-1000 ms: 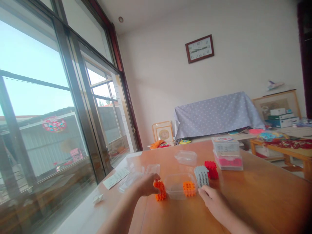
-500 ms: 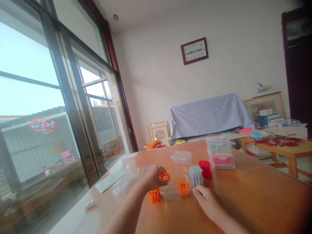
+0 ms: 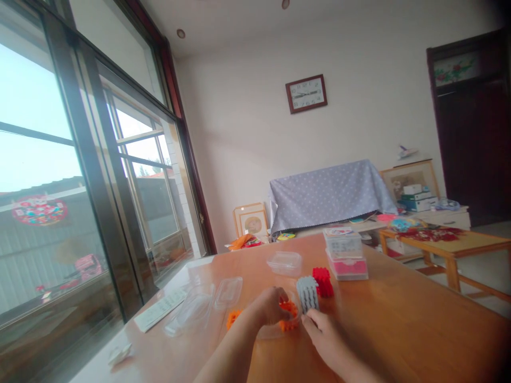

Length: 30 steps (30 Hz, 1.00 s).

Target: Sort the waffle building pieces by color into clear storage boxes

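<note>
My left hand [image 3: 272, 305] reaches over a clear plastic container [image 3: 268, 334], its fingers closed on an orange lattice building block. Just below, another orange block [image 3: 288, 322] lies in the container; where the two meet is hard to make out. My right hand [image 3: 321, 329] is closed at the container's right edge, fingertips on the rim. Right behind it stands a stack of grey blocks [image 3: 307, 294], with red blocks [image 3: 322, 282] beside it. More orange blocks [image 3: 233, 318] sit left of the container, partly hidden by my left forearm.
On the wooden table [image 3: 383, 324], clear lids [image 3: 191, 314], a paper sheet [image 3: 159, 311] and a crumpled wrapper [image 3: 120, 355] lie at left. Farther back are an empty clear container [image 3: 285, 263] and stacked boxes [image 3: 346, 255]. Tall windows line the left side.
My left hand has moved right and down with the orange block, onto the one in the container. My right hand stays by the container's edge. The camera view has turned slightly right.
</note>
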Each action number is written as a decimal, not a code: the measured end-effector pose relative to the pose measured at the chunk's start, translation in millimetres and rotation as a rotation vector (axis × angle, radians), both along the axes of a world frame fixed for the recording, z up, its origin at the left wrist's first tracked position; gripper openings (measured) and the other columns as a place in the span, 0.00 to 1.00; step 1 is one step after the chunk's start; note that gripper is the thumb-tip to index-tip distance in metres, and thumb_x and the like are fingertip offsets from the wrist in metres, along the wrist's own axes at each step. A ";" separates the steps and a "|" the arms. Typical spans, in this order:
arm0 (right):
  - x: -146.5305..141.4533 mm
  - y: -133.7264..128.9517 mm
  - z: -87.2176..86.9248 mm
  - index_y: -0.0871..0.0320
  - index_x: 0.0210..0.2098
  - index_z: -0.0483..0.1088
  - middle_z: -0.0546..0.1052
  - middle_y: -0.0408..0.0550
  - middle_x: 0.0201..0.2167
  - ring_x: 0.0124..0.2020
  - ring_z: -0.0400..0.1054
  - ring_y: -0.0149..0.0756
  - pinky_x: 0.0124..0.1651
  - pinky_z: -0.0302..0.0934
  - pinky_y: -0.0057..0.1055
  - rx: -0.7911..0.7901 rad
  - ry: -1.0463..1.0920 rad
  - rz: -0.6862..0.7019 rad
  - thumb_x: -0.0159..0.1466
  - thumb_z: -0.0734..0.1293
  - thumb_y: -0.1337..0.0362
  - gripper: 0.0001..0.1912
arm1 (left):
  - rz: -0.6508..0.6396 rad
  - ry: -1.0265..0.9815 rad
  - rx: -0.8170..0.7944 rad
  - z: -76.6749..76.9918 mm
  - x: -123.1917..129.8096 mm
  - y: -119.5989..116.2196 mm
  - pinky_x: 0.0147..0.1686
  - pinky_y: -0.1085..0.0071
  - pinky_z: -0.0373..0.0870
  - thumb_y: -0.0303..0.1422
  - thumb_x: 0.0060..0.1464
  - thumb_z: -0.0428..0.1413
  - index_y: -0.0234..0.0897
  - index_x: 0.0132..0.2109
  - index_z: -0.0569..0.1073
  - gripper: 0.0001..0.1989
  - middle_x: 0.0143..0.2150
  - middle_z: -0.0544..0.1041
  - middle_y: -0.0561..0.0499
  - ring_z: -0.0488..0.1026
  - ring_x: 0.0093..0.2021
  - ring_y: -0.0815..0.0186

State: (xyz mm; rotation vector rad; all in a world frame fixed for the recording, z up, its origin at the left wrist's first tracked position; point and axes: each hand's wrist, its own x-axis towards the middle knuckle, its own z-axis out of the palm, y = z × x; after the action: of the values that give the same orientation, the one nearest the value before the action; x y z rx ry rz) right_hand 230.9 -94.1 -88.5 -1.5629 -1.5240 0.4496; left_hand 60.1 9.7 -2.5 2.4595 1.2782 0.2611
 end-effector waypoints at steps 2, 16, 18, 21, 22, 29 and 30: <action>-0.3 -0.2 0.6 0.54 0.25 0.61 0.69 0.38 0.19 0.23 0.63 0.31 0.27 0.44 0.29 0.005 -0.002 -0.008 0.70 0.57 0.50 0.21 | 0.003 -0.002 -0.003 -0.5 -0.7 0.6 0.41 0.65 0.73 0.39 0.39 0.69 0.40 0.48 0.77 0.26 0.48 0.79 0.46 0.76 0.44 0.55; 0.4 -4.4 2.4 0.54 0.24 0.58 0.64 0.36 0.17 0.22 0.59 0.31 0.27 0.43 0.28 -0.004 0.007 0.007 0.70 0.56 0.49 0.22 | 0.015 -0.073 0.044 46.5 -69.2 4.5 0.44 0.67 0.74 0.36 0.51 0.61 0.37 0.49 0.76 0.18 0.48 0.80 0.46 0.77 0.46 0.60; 0.5 -3.1 1.2 0.54 0.24 0.59 0.64 0.37 0.17 0.22 0.59 0.31 0.27 0.44 0.28 -0.006 0.013 0.007 0.69 0.57 0.48 0.22 | 0.036 -0.069 0.047 51.8 -91.8 5.7 0.45 0.67 0.74 0.36 0.49 0.62 0.37 0.49 0.76 0.19 0.49 0.80 0.46 0.76 0.47 0.59; 0.9 -1.1 -2.3 0.54 0.24 0.58 0.62 0.37 0.16 0.21 0.59 0.31 0.26 0.43 0.28 -0.001 0.015 0.015 0.69 0.57 0.48 0.22 | 0.055 -0.047 0.023 53.0 -122.8 4.2 0.47 0.66 0.73 0.37 0.45 0.65 0.38 0.50 0.76 0.23 0.50 0.79 0.46 0.76 0.49 0.58; 1.2 -0.7 -3.5 0.54 0.24 0.58 0.62 0.37 0.16 0.21 0.59 0.32 0.26 0.43 0.29 0.000 0.012 0.022 0.69 0.57 0.49 0.22 | 0.059 -0.037 0.010 51.9 -131.1 2.6 0.48 0.66 0.73 0.37 0.44 0.66 0.38 0.51 0.75 0.25 0.51 0.79 0.46 0.76 0.50 0.57; 4.1 1.3 -8.2 0.54 0.24 0.59 0.64 0.37 0.17 0.22 0.61 0.32 0.27 0.45 0.29 -0.010 0.009 0.036 0.69 0.56 0.49 0.21 | 0.086 0.018 -0.045 40.1 -153.9 -11.0 0.50 0.63 0.72 0.37 0.40 0.69 0.41 0.56 0.74 0.33 0.55 0.78 0.46 0.76 0.52 0.54; 4.3 2.1 -8.7 0.54 0.24 0.58 0.64 0.37 0.17 0.22 0.61 0.32 0.27 0.45 0.29 -0.011 0.008 0.035 0.70 0.56 0.49 0.21 | 0.092 0.019 -0.046 38.8 -153.2 -11.8 0.49 0.63 0.72 0.36 0.41 0.68 0.41 0.56 0.73 0.32 0.54 0.78 0.45 0.76 0.52 0.54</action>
State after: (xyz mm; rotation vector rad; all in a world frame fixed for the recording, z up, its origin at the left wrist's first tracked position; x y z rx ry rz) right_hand 235.2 -92.0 -97.2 -1.5435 -1.5468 0.4846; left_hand -93.2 -2.1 36.3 2.3739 1.3921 0.2295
